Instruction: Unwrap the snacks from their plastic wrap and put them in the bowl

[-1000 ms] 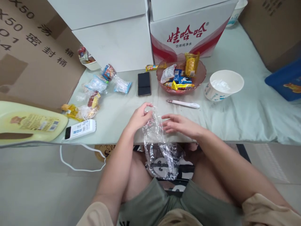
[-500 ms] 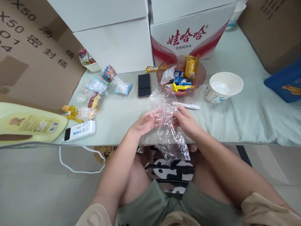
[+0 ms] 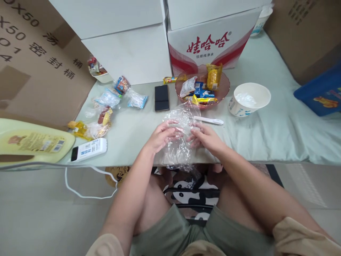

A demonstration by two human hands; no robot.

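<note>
A crumpled clear plastic bag (image 3: 178, 151) hangs over the table's front edge, its upper part lying near the bowl. My left hand (image 3: 160, 137) has its fingers curled around the bag's left side. From the right, my right hand (image 3: 206, 138) holds the bag with bent fingers, partly seen through the film. A slim white tool (image 3: 209, 120) lies just beyond my right hand; its kind is unclear. Behind the bag stands a pink ribbed bowl (image 3: 226, 87) with several wrapped snacks (image 3: 201, 92). One yellow snack stick (image 3: 170, 79) rests left of the bowl.
A black phone (image 3: 162, 98) lies left of the bowl, a white paper tub (image 3: 243, 110) right of it. Wrapped snacks (image 3: 108, 99), a white power bank (image 3: 90, 149) and a yellow jug (image 3: 39, 140) occupy the left. Cartons (image 3: 128, 53) wall the back.
The bag's lower part has shifted left and bunched up between my hands. My hands have spread slightly apart. The whole view has moved a little.
</note>
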